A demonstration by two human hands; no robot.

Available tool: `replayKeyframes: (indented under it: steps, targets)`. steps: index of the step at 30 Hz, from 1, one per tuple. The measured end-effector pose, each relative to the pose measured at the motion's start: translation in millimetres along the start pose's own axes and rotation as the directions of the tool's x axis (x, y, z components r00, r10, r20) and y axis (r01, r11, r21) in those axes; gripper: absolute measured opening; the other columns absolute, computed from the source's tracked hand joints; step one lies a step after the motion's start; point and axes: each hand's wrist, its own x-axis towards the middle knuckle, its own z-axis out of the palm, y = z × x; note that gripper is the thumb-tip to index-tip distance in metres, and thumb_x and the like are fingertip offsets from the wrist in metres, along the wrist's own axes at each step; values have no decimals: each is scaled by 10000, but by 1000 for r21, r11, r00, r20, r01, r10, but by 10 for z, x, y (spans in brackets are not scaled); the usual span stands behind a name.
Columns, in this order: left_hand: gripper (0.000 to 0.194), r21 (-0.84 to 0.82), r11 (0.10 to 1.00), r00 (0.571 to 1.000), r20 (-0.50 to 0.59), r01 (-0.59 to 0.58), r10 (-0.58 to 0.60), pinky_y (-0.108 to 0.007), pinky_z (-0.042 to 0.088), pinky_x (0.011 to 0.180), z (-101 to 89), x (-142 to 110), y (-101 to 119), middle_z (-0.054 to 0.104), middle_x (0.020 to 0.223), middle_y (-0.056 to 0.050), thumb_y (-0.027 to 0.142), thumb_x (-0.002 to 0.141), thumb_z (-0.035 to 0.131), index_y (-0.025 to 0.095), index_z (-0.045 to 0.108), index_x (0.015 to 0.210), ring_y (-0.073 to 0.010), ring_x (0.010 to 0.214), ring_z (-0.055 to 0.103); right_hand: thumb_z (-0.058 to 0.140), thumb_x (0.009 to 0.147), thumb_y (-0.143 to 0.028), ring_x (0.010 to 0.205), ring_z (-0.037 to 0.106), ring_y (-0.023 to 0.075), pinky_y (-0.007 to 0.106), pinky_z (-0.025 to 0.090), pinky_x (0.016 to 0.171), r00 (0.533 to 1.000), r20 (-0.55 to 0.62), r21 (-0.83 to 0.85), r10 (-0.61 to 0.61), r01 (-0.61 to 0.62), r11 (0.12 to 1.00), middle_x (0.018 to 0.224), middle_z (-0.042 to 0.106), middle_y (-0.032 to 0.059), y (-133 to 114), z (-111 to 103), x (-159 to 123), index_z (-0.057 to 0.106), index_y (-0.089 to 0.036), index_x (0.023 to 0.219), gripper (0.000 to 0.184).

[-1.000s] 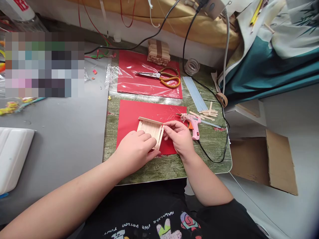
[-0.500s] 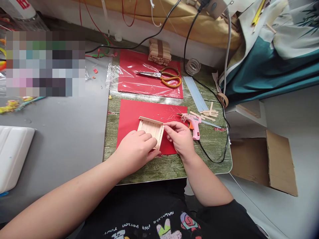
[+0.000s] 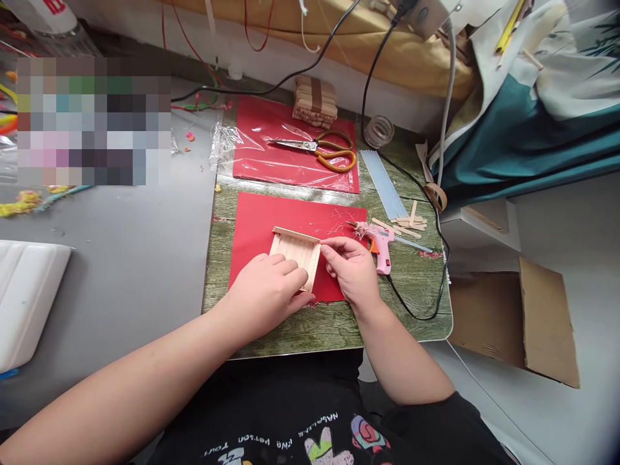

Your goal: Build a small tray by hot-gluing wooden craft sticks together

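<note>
A small panel of pale craft sticks [image 3: 292, 248] lies over a red sheet [image 3: 252, 219]. Along its far edge one craft stick [image 3: 296, 234] stands up on its side. My left hand [image 3: 268, 284] lies across the near part of the panel, fingers curled over it and thumb at the near edge, hiding much of it. At the panel's far right corner, my right hand [image 3: 356, 270] pinches the end of the edge stick between thumb and forefinger. Just right of that hand, a pink hot glue gun [image 3: 382, 245] lies on its side, with glue strings by its nozzle.
Scissors [image 3: 314, 150] rest on a wrapped pack of red sheets [image 3: 261, 135], below a bundle of craft sticks [image 3: 314, 103]. Glue sticks [image 3: 384, 184], loose craft sticks [image 3: 409, 223] and a glass jar [image 3: 378, 132] are at the right. A black cord [image 3: 421, 316] loops around the glue gun.
The camera view has shifted slightly, so the table items sit a little further right. Both hands keep their hold on the panel and edge stick.
</note>
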Motion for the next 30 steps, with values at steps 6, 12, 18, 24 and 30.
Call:
replayKeyframes:
  steps: [6,12,18,24,30]
  targets:
    - [290,-2,1000,1000,-12,-1,1,-346,362,652,11,4,-1,638,741,-19,379,1007,678,183,612,804,-186,721,581,862,855,-441,539,495,103,258,413,487,1000,-4,-1,-27,27,1000,701,623,-32,4,14,6,756,-237,951,248]
    - [293,-6,1000,1000,-9,5,-5,-347,362,658,27,-3,-14,647,747,-24,385,1012,670,185,618,804,-188,731,586,855,852,-479,528,518,104,247,423,466,1000,-22,-9,-5,4,1000,698,632,-30,34,3,10,721,-231,927,292]
    - [304,-30,999,1000,12,19,-19,-356,382,669,34,-9,-15,650,756,-21,430,966,735,188,626,818,-199,744,593,835,879,-436,515,549,101,227,456,479,1000,8,-48,18,-18,999,644,651,-27,45,-39,-9,748,-208,972,261]
    - [269,-31,999,1000,10,26,-26,-354,384,673,27,-8,-12,656,770,-24,396,969,730,187,638,827,-195,743,597,834,869,-441,539,584,113,239,489,489,1000,4,-94,-1,2,996,673,664,-21,16,-10,-18,756,-212,964,260]
    - [261,-34,999,999,31,24,-23,-354,372,670,29,-11,-20,652,776,-24,375,1003,680,188,641,825,-192,739,598,832,875,-447,522,568,107,241,486,486,1000,6,-64,-16,16,998,678,668,-21,24,-11,-11,747,-214,968,264]
